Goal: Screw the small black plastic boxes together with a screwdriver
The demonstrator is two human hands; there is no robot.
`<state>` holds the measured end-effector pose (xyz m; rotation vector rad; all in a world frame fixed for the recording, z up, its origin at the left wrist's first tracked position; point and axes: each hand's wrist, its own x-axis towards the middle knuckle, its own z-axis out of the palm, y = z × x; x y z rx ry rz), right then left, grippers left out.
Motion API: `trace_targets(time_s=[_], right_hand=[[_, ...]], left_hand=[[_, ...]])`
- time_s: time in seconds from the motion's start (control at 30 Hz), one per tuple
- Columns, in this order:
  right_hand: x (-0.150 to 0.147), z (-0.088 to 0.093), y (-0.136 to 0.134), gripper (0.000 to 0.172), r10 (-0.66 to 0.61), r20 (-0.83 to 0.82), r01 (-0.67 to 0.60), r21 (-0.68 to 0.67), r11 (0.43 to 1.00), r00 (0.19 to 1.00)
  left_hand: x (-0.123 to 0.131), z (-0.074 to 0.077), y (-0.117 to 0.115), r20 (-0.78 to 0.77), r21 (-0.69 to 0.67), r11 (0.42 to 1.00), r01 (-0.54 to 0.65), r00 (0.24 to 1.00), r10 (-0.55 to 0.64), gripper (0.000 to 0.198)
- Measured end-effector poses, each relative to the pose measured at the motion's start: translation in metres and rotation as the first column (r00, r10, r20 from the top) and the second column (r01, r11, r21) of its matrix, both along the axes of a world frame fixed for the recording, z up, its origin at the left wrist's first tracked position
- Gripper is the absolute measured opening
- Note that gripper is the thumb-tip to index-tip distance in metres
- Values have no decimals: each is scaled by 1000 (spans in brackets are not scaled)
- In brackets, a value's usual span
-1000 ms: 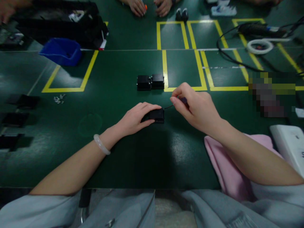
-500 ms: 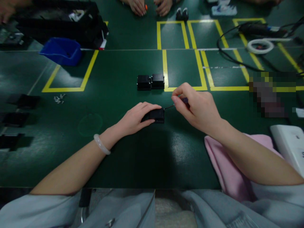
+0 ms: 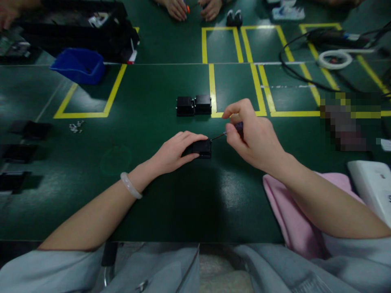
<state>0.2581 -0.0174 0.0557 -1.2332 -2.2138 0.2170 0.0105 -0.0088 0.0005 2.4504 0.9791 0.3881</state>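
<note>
My left hand (image 3: 180, 152) grips a small black box (image 3: 203, 149) on the green table, thumb along its near side and fingers over its far side. In my right hand (image 3: 252, 132) is a screwdriver (image 3: 218, 136), its dark handle partly hidden in the palm. The thin shaft slants down to the left, and its tip meets the far right corner of the box. My right index finger is raised off the handle. Beyond my hands a pair of similar black boxes (image 3: 194, 105) stand side by side.
Loose screws (image 3: 76, 127) lie to the left, below a blue bin (image 3: 80, 67). Several black parts (image 3: 20, 154) sit at the left edge. A pink cloth (image 3: 284, 203) and a white device (image 3: 371, 183) are at right. Another person's hands (image 3: 195, 9) work across the table.
My right index finger has lifted and straightened away from the thumb, and the screwdriver handle has shifted slightly up and right. My left hand and the box stay in place.
</note>
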Motion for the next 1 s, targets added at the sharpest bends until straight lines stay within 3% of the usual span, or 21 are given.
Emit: trace_targets(time_s=[1.0], right_hand=[[-1,3,-2,22,13,54,-13,-7,1000,998]], left_hand=[[0,0,0,-9,-15,1000,1,1000,-1,44]])
